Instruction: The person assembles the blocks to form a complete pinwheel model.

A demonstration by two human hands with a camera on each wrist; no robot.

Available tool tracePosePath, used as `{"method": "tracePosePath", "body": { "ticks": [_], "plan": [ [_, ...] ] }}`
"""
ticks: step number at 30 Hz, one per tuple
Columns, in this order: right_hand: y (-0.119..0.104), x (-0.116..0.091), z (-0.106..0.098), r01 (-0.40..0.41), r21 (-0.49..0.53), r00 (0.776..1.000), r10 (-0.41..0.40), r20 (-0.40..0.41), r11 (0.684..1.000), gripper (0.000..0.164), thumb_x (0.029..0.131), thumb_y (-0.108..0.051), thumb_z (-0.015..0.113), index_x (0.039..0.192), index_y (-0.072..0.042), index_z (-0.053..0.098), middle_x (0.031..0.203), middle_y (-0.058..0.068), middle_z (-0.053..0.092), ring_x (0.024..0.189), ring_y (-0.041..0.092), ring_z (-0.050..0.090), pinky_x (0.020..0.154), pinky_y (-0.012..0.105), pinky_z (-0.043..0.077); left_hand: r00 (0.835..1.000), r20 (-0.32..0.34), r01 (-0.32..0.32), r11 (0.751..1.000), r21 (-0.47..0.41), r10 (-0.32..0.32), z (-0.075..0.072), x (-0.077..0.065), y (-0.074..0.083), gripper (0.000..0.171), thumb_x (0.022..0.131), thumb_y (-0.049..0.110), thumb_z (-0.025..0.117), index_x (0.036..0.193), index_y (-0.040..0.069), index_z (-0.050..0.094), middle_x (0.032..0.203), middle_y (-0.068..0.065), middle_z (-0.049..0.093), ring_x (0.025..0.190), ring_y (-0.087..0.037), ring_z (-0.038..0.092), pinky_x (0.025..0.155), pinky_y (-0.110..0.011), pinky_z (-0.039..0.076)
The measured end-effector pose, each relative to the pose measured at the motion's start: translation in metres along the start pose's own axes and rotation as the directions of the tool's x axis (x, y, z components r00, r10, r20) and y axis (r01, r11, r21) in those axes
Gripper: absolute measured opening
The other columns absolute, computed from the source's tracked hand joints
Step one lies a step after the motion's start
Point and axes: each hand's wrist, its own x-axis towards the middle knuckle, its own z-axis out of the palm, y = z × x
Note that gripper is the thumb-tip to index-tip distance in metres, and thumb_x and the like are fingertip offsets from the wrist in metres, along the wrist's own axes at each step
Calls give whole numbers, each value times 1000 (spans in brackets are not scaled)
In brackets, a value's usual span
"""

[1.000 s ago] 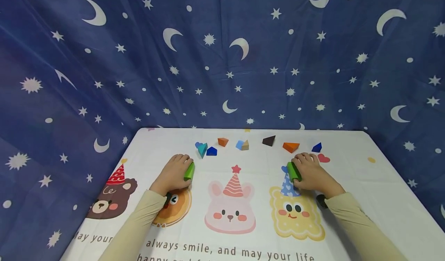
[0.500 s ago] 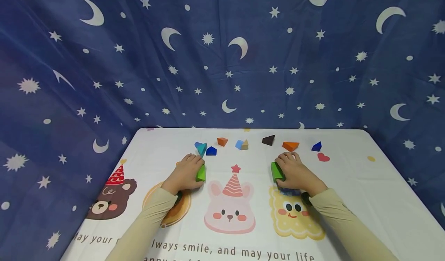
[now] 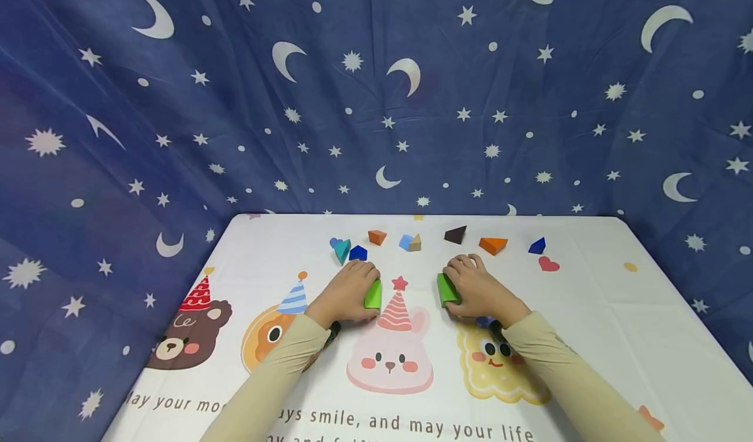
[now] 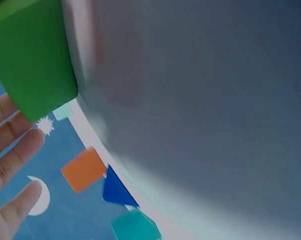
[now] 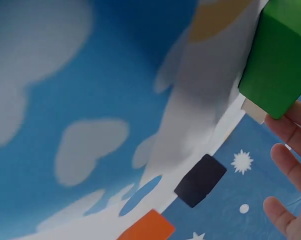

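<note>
Over the middle of the printed tablecloth, my left hand [image 3: 346, 291] grips a green block [image 3: 373, 295] between thumb and fingers. Facing it across a short gap, my right hand [image 3: 479, 289] holds a second green block [image 3: 448, 289] the same way. The two blocks stand above the pink rabbit print, on either side of its striped hat. Up close in the left wrist view, one green block [image 4: 33, 55] shows flat sides, with some fingers [image 4: 15, 160] extended past it. The right wrist view has the other green block [image 5: 280, 60], its lower end at a fingertip.
Along the table's far side lie small angular blocks: teal [image 3: 342, 251], blue [image 3: 358, 253], orange [image 3: 377, 237], tan [image 3: 415, 243], dark brown [image 3: 455, 235], a larger orange one [image 3: 493, 245] and another blue one [image 3: 537, 246]. A star-and-moon curtain [image 3: 329, 102] hangs behind.
Both hands have slid inward with their green blocks, the left hand to the right and the right hand to the left, narrowing the gap. The small blocks at the back stay put.
</note>
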Motion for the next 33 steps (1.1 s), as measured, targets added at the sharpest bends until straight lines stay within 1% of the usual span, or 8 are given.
{"method": "tracePosePath", "body": {
  "ticks": [5,11,12,16,20,22,28,33],
  "plan": [
    [-7,7,1,29,14,999,-29,-17,999,57,72,-45,69,110,-3,58,109,12,57,107,29,48,95,55,36,999,32,2,1000,25,-3,2,16,15,64,72,55,68,116,12,51,113,-1,53,111,-18,48,110,-36,32],
    [-13,12,1,48,8,999,-48,-22,999,58,73,-47,69,110,-4,57,109,11,57,107,28,49,94,54,37,999,22,-29,999,21,29,4,28,27,67,72,61,66,116,13,52,110,-1,55,104,-18,50,105,-34,37],
    [-13,12,1,48,15,999,-48,-20,999,58,73,-47,70,111,-4,57,109,11,57,107,29,48,94,54,37,999,20,-32,999,17,32,4,28,27,69,71,63,66,116,13,52,110,-1,55,103,-18,51,105,-34,37],
    [-10,7,0,21,17,1000,-21,7,1000,61,71,-47,72,113,-4,58,109,11,57,109,29,48,95,54,36,999,48,23,1000,12,-23,3,22,23,72,68,63,70,118,12,54,111,-1,55,106,-18,51,106,-35,36],
    [-5,5,-1,2,21,1000,-2,21,1000,60,71,-45,73,113,-5,58,109,11,56,109,29,48,95,54,35,995,70,69,997,-30,-67,2,16,20,68,69,57,73,118,12,57,114,-2,54,109,-19,50,109,-36,34],
    [-4,6,-1,-1,28,1000,0,19,1000,59,72,-45,73,112,-4,59,109,11,56,108,30,47,94,54,35,996,68,60,997,-44,-57,3,15,22,67,70,56,72,119,13,57,114,-2,54,108,-18,50,109,-36,34],
    [-2,15,-1,-47,26,998,45,53,999,62,73,-49,73,111,-3,59,111,13,55,110,32,46,96,54,34,999,37,-33,998,-51,35,6,16,38,64,68,58,73,113,15,59,109,0,56,104,-17,52,106,-34,37],
    [-1,21,0,-42,29,997,40,61,999,63,72,-50,74,112,-3,61,109,12,56,109,30,47,96,53,35,998,52,-40,999,-31,41,6,17,50,66,69,61,72,113,15,58,113,0,55,108,-17,52,107,-34,37]
  ]
}}
